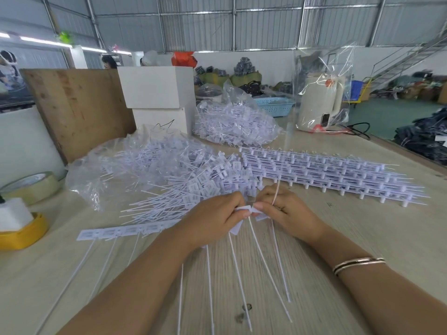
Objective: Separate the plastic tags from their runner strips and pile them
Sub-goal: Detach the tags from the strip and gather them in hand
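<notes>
Pale wood-grain table (362,238) carries stacked white plastic runner strips (326,175) right-centre, loose white tag pile (193,180) beside them, and nearest, left hand (212,217) and right hand (287,213) both pinching one long-tailed white tag strip (244,210) between them.

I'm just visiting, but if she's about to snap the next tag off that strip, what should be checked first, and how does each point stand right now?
1. Left hand grips the strip of tags: ok.
2. Right hand pinches the tag flag next to it: ok.
3. Tails hang free over the table, untangled: ok.
4. Pile of loose tags lies just beyond the hands for dropping: ok.
5. Stack of unseparated strips lies at her right: ok.
6. Whether the tag has already broken free: cannot tell.
</notes>
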`<state>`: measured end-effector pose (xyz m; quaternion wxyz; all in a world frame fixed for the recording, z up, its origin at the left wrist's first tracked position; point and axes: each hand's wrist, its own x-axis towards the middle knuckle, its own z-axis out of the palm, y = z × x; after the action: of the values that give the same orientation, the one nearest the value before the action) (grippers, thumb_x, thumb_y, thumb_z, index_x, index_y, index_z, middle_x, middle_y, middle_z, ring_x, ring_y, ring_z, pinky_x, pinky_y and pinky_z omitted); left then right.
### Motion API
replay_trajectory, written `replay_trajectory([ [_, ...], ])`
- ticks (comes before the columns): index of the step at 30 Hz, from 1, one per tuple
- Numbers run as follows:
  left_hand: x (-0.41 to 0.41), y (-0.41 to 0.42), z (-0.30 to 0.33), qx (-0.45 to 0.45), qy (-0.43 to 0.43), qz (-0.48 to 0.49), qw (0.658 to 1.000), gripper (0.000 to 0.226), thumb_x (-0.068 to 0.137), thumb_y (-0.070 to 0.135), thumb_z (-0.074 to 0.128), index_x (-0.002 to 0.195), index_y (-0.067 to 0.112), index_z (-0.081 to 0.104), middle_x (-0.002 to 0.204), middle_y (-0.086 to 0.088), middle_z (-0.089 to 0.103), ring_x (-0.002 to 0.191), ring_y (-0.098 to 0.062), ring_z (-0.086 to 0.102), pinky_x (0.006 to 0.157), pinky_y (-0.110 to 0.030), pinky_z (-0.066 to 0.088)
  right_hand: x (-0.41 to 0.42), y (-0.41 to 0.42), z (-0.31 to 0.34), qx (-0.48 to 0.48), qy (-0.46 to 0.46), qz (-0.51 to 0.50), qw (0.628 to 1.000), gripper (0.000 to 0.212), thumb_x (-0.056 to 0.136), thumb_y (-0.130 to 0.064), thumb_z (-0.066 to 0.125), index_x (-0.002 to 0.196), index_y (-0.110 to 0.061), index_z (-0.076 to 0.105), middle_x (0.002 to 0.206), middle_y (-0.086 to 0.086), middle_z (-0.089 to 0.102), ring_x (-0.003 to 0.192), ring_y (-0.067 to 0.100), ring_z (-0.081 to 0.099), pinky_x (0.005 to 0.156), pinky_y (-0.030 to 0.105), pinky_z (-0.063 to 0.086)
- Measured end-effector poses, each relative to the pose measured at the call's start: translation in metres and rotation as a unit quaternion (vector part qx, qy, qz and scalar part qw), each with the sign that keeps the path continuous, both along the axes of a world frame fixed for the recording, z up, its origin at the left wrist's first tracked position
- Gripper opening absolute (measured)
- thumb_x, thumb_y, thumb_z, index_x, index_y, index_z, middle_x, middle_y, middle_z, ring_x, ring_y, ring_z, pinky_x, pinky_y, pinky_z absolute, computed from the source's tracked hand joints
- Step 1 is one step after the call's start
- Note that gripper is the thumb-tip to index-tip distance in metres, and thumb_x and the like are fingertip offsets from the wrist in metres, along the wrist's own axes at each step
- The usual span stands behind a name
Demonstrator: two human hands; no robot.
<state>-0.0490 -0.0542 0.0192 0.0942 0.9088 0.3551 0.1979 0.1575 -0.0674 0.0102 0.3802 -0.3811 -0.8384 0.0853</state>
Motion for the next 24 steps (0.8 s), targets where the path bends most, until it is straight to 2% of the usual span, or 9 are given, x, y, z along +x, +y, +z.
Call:
replay_trajectory([
  [4, 0.0, 0.001, 0.0, 0.0, -0.009, -0.006, 1.0, 0.016, 0.098, 0.039, 0.04, 0.086, 0.027, 0.04, 0.069, 0.013, 0.042, 0.061, -0.001, 0.04, 0.055, -0.023, 0.029, -0.001, -0.002, 0.001, -0.018, 0.016, 0.005, 1.0, 0.033, 0.093, -0.023, 0.048, 0.076, -0.002, 0.067, 0.073, 0.009, 0.062, 0.071, 0.018, 0.056, 0.069, 0.031, 0.044],
  [6, 0.0, 0.001, 0.001, -0.003, -0.029, -0.012, 1.0, 0.016, 0.098, 0.038, 0.041, 0.085, 0.028, 0.042, 0.068, 0.012, 0.043, 0.061, -0.003, 0.041, 0.056, -0.026, 0.03, -0.003, -0.004, 0.002, -0.043, 0.047, 0.001, 0.998, 0.029, 0.094, -0.015, 0.051, 0.073, -0.004, 0.067, 0.067, 0.002, 0.061, 0.064, 0.01, 0.055, 0.065, 0.025, 0.044],
  [9, -0.001, -0.002, 0.001, -0.001, -0.016, -0.022, 1.0, 0.023, 0.098, 0.038, 0.042, 0.076, 0.034, 0.036, 0.064, 0.01, 0.042, 0.059, -0.004, 0.04, 0.055, -0.025, 0.028, 0.006, -0.004, 0.006, -0.085, 0.193, -0.068, 0.975, 0.032, 0.095, -0.012, 0.049, 0.068, -0.017, 0.064, 0.063, -0.006, 0.061, 0.058, -0.001, 0.055, 0.063, 0.01, 0.042],
  [11, -0.002, -0.004, 0.002, 0.001, -0.017, -0.021, 1.0, 0.027, 0.098, 0.038, 0.042, 0.072, 0.036, 0.033, 0.062, 0.011, 0.041, 0.058, -0.004, 0.04, 0.054, -0.024, 0.027, 0.018, -0.004, 0.008, -0.076, 0.242, -0.112, 0.961, 0.027, 0.096, -0.013, 0.047, 0.078, -0.018, 0.068, 0.061, -0.004, 0.061, 0.053, -0.001, 0.053, 0.059, 0.008, 0.042],
  [14, -0.002, -0.006, 0.005, 0.025, -0.02, -0.004, 0.999, 0.021, 0.098, 0.038, 0.04, 0.078, 0.034, 0.037, 0.061, 0.011, 0.043, 0.057, -0.004, 0.043, 0.052, -0.022, 0.028, 0.015, -0.005, 0.006, -0.083, 0.142, -0.105, 0.981, 0.021, 0.093, -0.012, 0.052, 0.101, -0.013, 0.071, 0.06, -0.017, 0.061, 0.055, -0.007, 0.053, 0.059, 0.005, 0.038],
  [16, -0.001, -0.006, 0.006, 0.043, -0.013, 0.009, 0.999, 0.018, 0.098, 0.038, 0.04, 0.081, 0.032, 0.038, 0.06, 0.011, 0.043, 0.055, -0.004, 0.043, 0.052, -0.024, 0.03, 0.007, -0.005, 0.004, -0.088, 0.086, -0.062, 0.99, 0.023, 0.09, -0.01, 0.057, 0.11, -0.014, 0.068, 0.077, -0.023, 0.064, 0.07, -0.013, 0.055, 0.066, 0.004, 0.038],
  [20, -0.003, -0.005, 0.007, 0.049, -0.022, 0.023, 0.998, 0.015, 0.098, 0.032, 0.04, 0.082, 0.031, 0.041, 0.061, 0.009, 0.048, 0.056, -0.007, 0.046, 0.052, -0.028, 0.032, 0.007, 0.001, 0.001, -0.054, 0.006, -0.052, 0.997, 0.029, 0.086, -0.013, 0.062, 0.116, -0.014, 0.065, 0.075, -0.015, 0.045, 0.075, -0.008, 0.047, 0.067, 0.008, 0.034],
  [22, -0.004, -0.005, 0.008, 0.034, -0.036, 0.022, 0.999, 0.014, 0.094, 0.026, 0.038, 0.083, 0.032, 0.043, 0.065, 0.007, 0.053, 0.058, -0.01, 0.048, 0.054, -0.031, 0.036, 0.007, 0.0, 0.0, -0.066, -0.005, -0.043, 0.997, 0.027, 0.087, -0.01, 0.061, 0.114, -0.015, 0.066, 0.079, -0.01, 0.046, 0.074, -0.002, 0.047, 0.066, 0.011, 0.034],
  [24, -0.005, -0.006, 0.008, 0.017, -0.051, 0.029, 0.998, 0.015, 0.084, 0.025, 0.034, 0.087, 0.035, 0.045, 0.067, 0.007, 0.055, 0.057, -0.009, 0.047, 0.052, -0.03, 0.036, 0.005, -0.001, -0.001, -0.071, -0.024, -0.019, 0.997, 0.03, 0.087, 0.0, 0.059, 0.112, -0.015, 0.067, 0.082, 0.003, 0.05, 0.074, 0.011, 0.049, 0.064, 0.02, 0.037],
])
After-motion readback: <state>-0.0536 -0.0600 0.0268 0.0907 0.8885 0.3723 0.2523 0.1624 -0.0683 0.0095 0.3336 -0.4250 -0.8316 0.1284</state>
